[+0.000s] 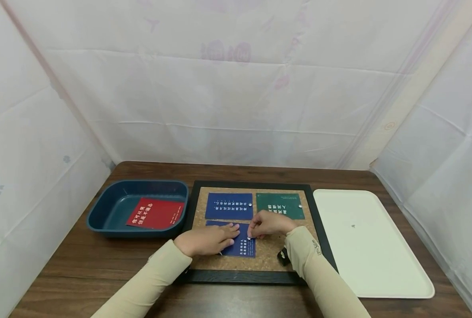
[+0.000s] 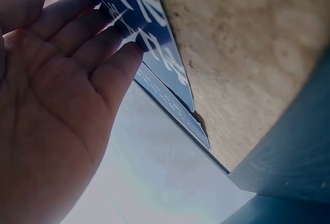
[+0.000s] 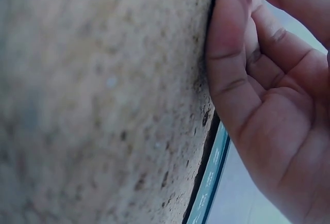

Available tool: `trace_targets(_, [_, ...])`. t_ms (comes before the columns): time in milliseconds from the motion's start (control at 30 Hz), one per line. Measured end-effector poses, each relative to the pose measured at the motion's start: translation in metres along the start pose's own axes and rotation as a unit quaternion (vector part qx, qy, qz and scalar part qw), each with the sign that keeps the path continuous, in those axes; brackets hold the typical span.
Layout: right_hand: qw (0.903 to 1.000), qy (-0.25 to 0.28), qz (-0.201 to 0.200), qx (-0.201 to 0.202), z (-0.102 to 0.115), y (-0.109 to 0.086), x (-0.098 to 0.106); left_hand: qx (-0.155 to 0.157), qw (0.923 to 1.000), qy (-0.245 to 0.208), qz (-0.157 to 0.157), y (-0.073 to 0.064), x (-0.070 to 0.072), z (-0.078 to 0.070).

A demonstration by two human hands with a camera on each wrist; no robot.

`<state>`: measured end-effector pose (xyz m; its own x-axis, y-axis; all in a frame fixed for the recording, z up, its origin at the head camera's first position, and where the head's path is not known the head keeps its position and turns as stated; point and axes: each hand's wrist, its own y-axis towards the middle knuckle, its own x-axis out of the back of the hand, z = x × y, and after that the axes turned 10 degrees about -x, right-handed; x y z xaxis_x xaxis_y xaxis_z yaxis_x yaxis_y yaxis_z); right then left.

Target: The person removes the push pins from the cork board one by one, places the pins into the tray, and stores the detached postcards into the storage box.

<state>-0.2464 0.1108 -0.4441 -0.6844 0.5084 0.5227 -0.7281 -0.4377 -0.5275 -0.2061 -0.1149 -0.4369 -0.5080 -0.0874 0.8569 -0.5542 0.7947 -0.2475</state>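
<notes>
A blue card with white writing [image 1: 244,248] lies on the black-framed cork board [image 1: 259,264]. My left hand [image 1: 207,240] rests flat across its left part, fingers extended, covering some of the text. At the card's right edge, the thumb and forefinger of my right hand [image 1: 272,223] pinch a small pale push pin [image 1: 249,238]; its tip is hidden. Above lies another blue card [image 1: 228,206], pinned at its right side. Beside that, a green card [image 1: 277,201] has a pin near its right edge and is partly covered by my right hand.
To the board's left stands a dark teal basin [image 1: 118,225] holding a red card [image 1: 156,213]. On the right lies a white tray [image 1: 372,260] with a tiny grey object [image 1: 353,226] on it. Pale sheeting [image 1: 236,101] hangs behind the wooden table [image 1: 81,269].
</notes>
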Motion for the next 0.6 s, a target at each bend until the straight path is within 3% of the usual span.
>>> trace_targets(600, [0.9994, -0.032, 0.006, 0.008, 0.0027, -0.0026, -0.0008, -0.002, 1.0000, 0.004, 0.001, 0.0008, -0.0001, 0.0006])
